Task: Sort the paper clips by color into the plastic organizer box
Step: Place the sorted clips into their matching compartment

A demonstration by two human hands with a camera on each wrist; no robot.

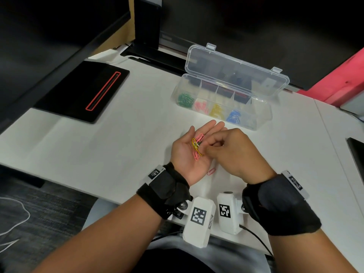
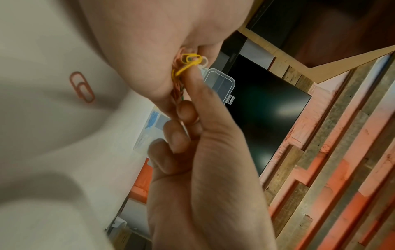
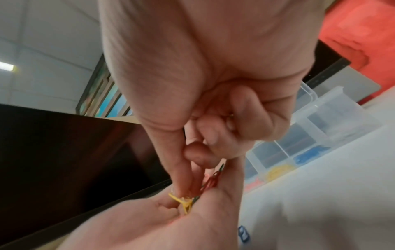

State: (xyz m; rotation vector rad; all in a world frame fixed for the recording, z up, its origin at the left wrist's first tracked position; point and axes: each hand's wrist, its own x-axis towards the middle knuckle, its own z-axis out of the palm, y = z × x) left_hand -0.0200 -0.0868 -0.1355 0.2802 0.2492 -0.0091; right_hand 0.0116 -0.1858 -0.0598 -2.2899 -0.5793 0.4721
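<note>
Head view: small tangle of paper clips (image 1: 197,146), pink and yellow with a trace of green, lying in upturned left hand (image 1: 187,154), fingers straight, palm flat, held over the table (image 1: 118,154) toward its near edge. Right hand (image 1: 232,152) reaching across, thumb and forefinger pinching at a yellow clip (image 2: 189,62) on top of the tangle, other fingers curled in. One loose pink clip (image 1: 211,171) lying on the table just below the left palm. Organizer box (image 1: 262,117) standing open toward the far edge, well apart from both hands; green, pink, yellow and blue lots already in separate compartments.

Risks, as judged:
- Clips appear interlocked; lifting the yellow one likely to drag a pink or green neighbour along, landing it in the wrong compartment.
- Flat palm offering no retention; any tilt likely to spill clips onto the table.
- Loose pink clip easily overlooked under the hands.
</note>
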